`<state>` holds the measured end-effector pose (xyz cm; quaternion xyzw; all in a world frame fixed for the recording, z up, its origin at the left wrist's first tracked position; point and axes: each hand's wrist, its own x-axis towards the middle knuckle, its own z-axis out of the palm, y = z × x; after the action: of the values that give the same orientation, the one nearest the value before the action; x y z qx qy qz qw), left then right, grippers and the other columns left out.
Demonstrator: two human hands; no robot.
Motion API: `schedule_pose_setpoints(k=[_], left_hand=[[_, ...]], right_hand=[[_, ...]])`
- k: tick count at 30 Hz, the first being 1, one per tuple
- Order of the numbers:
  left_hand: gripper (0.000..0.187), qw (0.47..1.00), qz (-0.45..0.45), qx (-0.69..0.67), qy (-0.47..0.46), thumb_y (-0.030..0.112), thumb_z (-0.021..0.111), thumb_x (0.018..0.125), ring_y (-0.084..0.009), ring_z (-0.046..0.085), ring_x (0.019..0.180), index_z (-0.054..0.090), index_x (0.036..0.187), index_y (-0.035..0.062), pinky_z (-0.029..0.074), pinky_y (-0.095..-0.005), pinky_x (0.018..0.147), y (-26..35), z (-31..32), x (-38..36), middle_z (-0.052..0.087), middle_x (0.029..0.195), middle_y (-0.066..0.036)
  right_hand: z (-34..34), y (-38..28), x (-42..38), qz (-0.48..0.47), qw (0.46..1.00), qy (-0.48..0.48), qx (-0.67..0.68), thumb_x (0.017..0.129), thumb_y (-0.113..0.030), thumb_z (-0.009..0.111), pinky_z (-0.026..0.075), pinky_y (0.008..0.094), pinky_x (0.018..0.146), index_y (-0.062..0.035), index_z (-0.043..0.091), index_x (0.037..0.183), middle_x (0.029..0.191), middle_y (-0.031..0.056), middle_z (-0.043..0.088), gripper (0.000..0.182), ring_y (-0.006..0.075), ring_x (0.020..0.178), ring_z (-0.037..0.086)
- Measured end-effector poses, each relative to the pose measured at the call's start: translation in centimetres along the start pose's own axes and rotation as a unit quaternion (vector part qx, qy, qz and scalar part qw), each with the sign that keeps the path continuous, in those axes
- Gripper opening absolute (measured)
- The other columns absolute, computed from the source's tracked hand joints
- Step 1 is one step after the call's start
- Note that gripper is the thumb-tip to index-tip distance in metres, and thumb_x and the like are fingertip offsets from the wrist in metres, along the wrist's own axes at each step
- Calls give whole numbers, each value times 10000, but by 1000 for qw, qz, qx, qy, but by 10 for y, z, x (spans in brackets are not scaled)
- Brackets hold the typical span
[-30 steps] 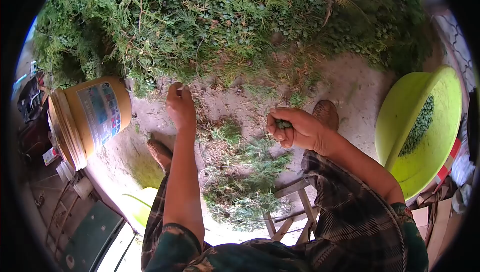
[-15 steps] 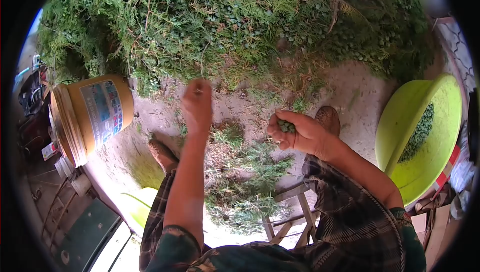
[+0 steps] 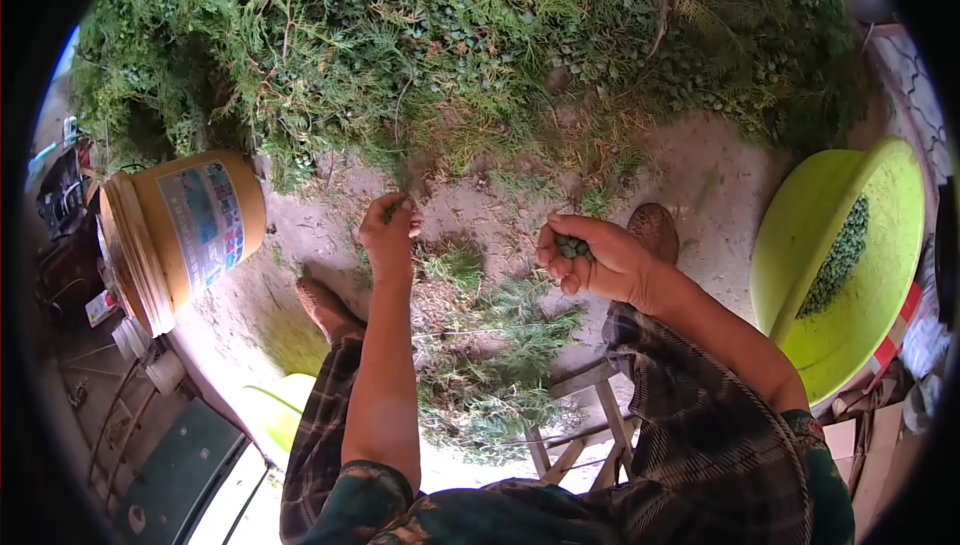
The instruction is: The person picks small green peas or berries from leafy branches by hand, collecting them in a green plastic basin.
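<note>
My left hand (image 3: pixel 388 230) is closed on a small green sprig (image 3: pixel 393 209), just below the front edge of the big heap of green branches (image 3: pixel 430 55). Several small green cones (image 3: pixel 573 248) lie in my right hand (image 3: pixel 600 257), whose fingers curl round them. Bits of brown and green foliage (image 3: pixel 500 335) are scattered on the floor between my legs, below both hands.
A tilted lime-green basin (image 3: pixel 800 235) with many green cones (image 3: pixel 840 260) stands at the right. At the left a yellow bucket (image 3: pixel 250 207) lies on its side. My shoes (image 3: pixel 653 230) rest on the floor, near a wooden stool (image 3: pixel 612 415). Another lime-green container (image 3: pixel 285 405) is at lower left.
My left hand has moved down a little from the heap's edge, and a green sprig now shows at its fingers. My right hand has barely moved and still holds the cones.
</note>
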<state>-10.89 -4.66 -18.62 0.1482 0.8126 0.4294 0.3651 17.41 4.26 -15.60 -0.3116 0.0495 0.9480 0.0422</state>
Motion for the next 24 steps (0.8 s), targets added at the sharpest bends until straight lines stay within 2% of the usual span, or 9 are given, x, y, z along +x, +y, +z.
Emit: schedule_pose_setpoints(k=[2, 4, 7, 8, 9, 11, 14, 19, 24], left_hand=[[157, 1000, 2, 7, 2, 12, 550, 786, -195, 627, 619, 647, 908, 25, 489, -302, 545, 0, -8, 0, 651, 735, -132], [184, 933, 181, 309, -39, 20, 525, 784, -139, 619, 612, 649, 920, 35, 483, -297, 546, 0, -25, 8, 653, 725, -97], [242, 931, 68, 348, -85, 9, 504, 770, -167, 630, 629, 637, 969, 44, 490, -302, 568, 13, -42, 9, 668, 763, -96], [282, 974, -65, 183, -115, 26, 517, 740, -238, 640, 694, 643, 991, 55, 490, -346, 635, 13, -44, 8, 675, 824, -129], [282, 974, -66, 184, -115, 26, 517, 740, -238, 640, 694, 643, 991, 55, 490, -346, 635, 4, -51, 11, 675, 824, -129], [270, 944, 122, 301, -66, 56, 535, 773, -288, 634, 795, 638, 1022, 47, 491, -366, 685, -7, -57, 15, 659, 878, -157], [288, 879, 187, 432, 73, 118, 564, 794, -315, 619, 860, 624, 1066, 45, 489, -402, 729, 23, -43, 20, 640, 943, -176], [294, 870, 141, 461, 106, 215, 609, 790, -351, 620, 860, 608, 1031, 46, 490, -425, 737, 56, 15, 66, 639, 948, -201], [257, 871, 188, 452, 51, 154, 607, 777, -386, 627, 779, 598, 1002, 31, 486, -443, 698, 17, -8, 56, 641, 859, -239]], right_hand=[[1, 0, 0, -4, 1000, 0, 4, 951, -249, 440, 504, 310, 493, 4, 571, 876, 776, 100, 610, 295, 150, 612, 579], [0, -1, 1, -24, 1000, -2, -18, 951, -242, 438, 506, 311, 490, 7, 570, 875, 766, 98, 608, 291, 148, 600, 579], [-1, -3, 1, -20, 1000, 4, 0, 951, -239, 439, 506, 315, 490, 9, 568, 873, 766, 97, 607, 290, 150, 582, 575], [-1, -3, 2, -20, 1000, 4, 2, 951, -239, 439, 506, 315, 490, 9, 568, 873, 766, 97, 607, 290, 150, 582, 575], [-1, -4, 2, -24, 1000, 5, -2, 954, -240, 437, 489, 308, 485, -4, 569, 867, 776, 94, 610, 284, 144, 588, 577], [-1, -4, 1, -28, 1000, 7, -6, 956, -241, 435, 471, 301, 480, -18, 570, 861, 786, 91, 612, 278, 137, 595, 579], [-3, -4, -1, -27, 999, 18, -12, 954, -243, 444, 458, 298, 490, -27, 573, 865, 781, 82, 610, 267, 135, 603, 579], [-3, -4, 0, -21, 999, 21, -26, 947, -263, 464, 450, 304, 500, -38, 570, 855, 781, 77, 609, 265, 135, 602, 575], [-2, -6, -1, -33, 999, 25, -13, 945, -253, 461, 479, 304, 477, -13, 571, 861, 774, 88, 613, 277, 139, 580, 575]])
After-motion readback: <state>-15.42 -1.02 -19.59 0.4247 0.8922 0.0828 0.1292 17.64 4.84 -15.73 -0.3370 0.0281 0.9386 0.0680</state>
